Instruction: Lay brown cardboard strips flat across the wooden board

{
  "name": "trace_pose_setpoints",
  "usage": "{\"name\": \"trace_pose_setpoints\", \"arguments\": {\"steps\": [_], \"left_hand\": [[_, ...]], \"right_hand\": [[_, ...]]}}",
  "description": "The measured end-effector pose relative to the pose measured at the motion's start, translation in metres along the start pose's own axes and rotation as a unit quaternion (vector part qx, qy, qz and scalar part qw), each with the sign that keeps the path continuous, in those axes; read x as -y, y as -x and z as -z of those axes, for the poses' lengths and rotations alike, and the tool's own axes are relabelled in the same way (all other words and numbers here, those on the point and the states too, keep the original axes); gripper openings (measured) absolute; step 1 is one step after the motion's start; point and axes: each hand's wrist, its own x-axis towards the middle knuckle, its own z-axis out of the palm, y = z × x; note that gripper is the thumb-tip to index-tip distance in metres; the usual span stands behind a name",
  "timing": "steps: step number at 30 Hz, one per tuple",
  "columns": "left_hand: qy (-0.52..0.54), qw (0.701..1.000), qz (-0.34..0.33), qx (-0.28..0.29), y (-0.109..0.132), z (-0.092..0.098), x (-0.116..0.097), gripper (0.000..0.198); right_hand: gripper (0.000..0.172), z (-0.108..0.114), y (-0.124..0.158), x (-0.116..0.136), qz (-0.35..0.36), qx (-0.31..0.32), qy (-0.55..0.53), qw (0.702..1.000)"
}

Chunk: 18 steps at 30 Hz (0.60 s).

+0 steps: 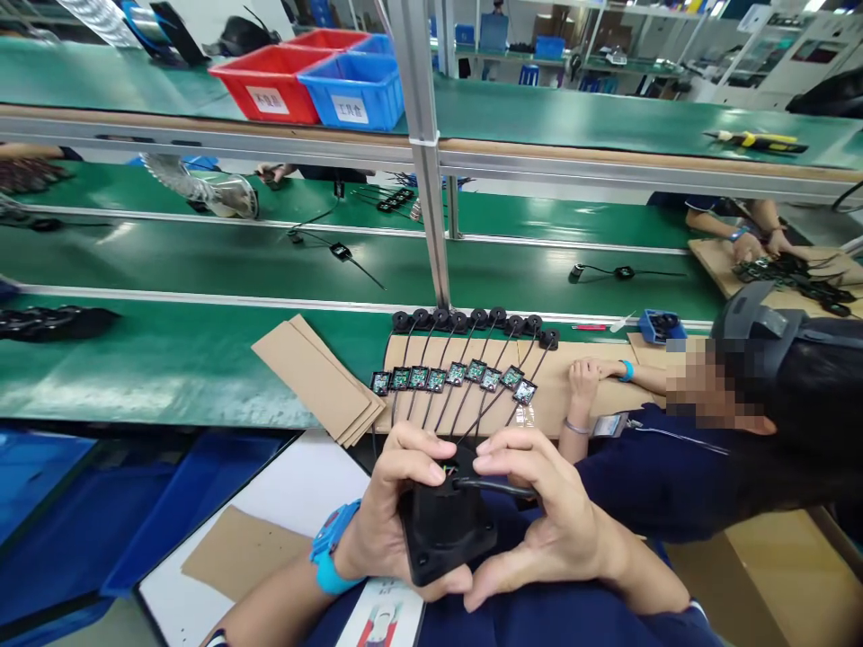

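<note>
A black square plastic housing (441, 526) is clamped between the left hand (391, 517) and the right hand (539, 517), low in front of the green bench (168, 368), with a black cable (492, 488) pinched under the right thumb; small green circuit boards (451, 376) are lined up on a brown cardboard sheet (593, 395) beyond

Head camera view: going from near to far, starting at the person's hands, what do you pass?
Black housing held in both hands, left hand and right hand → row of small circuit boards on cardboard → row of black round parts → green conveyor belt → red bin.
</note>
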Motion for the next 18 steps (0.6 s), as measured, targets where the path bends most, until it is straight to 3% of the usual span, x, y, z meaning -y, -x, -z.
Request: {"name": "trace_pose_setpoints", "arguments": {"steps": [5, 12, 18], "left_hand": [[-0.007, 1.0, -0.003, -0.009, 0.002, 0.003, -0.003, 0.061], [-0.022, 0.999, -0.028, 0.019, 0.002, 0.007, -0.009, 0.056], [-0.052, 0.997, -0.06, 0.022, -0.002, 0.012, -0.012, 0.051]], "right_hand": [[0.074, -0.009, 0.005, 0.001, 0.01, -0.005, 0.006, 1.0], [0.049, -0.016, 0.005, 0.005, 0.002, -0.031, 0.019, 0.999], [0.044, -0.018, 0.006, 0.005, 0.023, -0.035, 0.026, 0.999]]}}
